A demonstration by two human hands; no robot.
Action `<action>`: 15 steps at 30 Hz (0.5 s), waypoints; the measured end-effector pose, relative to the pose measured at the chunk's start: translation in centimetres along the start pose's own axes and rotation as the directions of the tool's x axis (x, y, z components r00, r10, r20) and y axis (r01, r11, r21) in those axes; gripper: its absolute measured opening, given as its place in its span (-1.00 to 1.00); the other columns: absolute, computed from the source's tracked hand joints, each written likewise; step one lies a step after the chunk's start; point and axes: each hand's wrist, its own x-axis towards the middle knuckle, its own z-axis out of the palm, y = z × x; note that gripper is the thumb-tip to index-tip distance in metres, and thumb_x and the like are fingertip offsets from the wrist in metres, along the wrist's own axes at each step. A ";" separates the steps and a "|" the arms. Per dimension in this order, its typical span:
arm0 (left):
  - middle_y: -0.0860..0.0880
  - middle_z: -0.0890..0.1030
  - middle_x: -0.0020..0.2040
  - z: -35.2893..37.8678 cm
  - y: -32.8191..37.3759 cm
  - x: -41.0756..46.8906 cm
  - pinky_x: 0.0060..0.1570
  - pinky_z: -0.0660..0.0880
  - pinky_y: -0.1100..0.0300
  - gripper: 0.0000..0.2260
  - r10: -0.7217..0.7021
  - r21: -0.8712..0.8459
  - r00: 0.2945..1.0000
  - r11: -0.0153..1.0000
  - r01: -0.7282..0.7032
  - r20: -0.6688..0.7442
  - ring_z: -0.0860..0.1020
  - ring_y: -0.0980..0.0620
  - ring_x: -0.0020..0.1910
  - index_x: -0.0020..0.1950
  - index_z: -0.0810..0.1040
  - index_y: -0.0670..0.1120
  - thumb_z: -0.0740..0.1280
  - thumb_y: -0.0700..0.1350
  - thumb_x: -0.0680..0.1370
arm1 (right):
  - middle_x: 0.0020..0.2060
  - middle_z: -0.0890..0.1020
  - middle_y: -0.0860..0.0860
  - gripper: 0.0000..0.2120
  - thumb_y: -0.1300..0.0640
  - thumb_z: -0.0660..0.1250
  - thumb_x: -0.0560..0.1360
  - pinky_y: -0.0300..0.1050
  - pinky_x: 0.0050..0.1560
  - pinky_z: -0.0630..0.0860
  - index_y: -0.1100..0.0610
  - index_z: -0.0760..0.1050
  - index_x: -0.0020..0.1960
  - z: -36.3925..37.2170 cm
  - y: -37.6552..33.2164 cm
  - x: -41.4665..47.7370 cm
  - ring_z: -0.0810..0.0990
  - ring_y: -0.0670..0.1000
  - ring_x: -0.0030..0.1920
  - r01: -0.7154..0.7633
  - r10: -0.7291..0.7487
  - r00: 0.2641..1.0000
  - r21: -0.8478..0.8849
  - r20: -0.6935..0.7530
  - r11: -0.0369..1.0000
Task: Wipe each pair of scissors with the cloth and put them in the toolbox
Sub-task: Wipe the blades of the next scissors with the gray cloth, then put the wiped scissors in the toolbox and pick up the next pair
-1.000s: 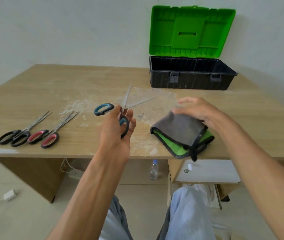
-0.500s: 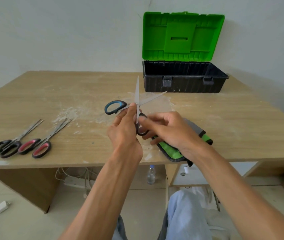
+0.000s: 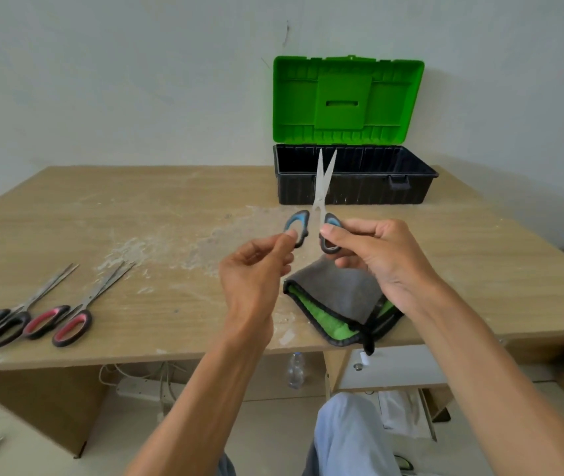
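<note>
Blue scissors (image 3: 322, 187): upright, blades parted; left hand (image 3: 253, 276) and right hand (image 3: 376, 259) each pinch a handle. Wiping apparently pending; next needs cloth (image 3: 339, 297), desk's (image 3: 170, 214) front edge.

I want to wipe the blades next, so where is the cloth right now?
In the head view the cloth lies folded at the table's near edge, right of centre, beneath the right hand and the blue-handled scissors.

Toolbox (image 3: 356, 187) behind cloth (image 3: 339, 297); two scissors (image 3: 30, 317) lie far left.
</note>
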 end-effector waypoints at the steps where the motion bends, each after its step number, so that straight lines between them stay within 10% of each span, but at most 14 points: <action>1: -0.04 0.69 -0.28 0.5 -0.1 0.0 -0.26 0.55 0.31 -0.85 -0.009 0.004 1.000 1.000 0.009 0.026 0.60 0.12 -0.30 -0.10 0.71 -0.17 0.54 -0.11 0.43 | -0.17 0.80 0.11 -0.76 0.18 0.57 0.49 -0.31 -0.30 0.62 0.24 0.74 0.12 -0.2 0.0 0.2 0.75 -0.07 -0.26 0.003 -0.003 1.000 -0.006 -0.015 1.000; 15: -0.04 0.68 -0.32 7.6 1.1 6.7 -0.25 0.58 0.29 -0.75 -0.023 0.077 0.992 0.997 0.013 0.121 0.62 0.13 -0.34 -0.10 0.70 -0.20 0.60 -0.06 0.37 | -0.13 0.79 0.02 -0.84 0.02 0.55 0.53 -0.24 -0.24 0.67 0.08 0.76 0.04 -3.1 -3.2 8.7 0.78 -0.05 -0.19 -0.107 0.099 0.994 -0.260 -0.042 0.960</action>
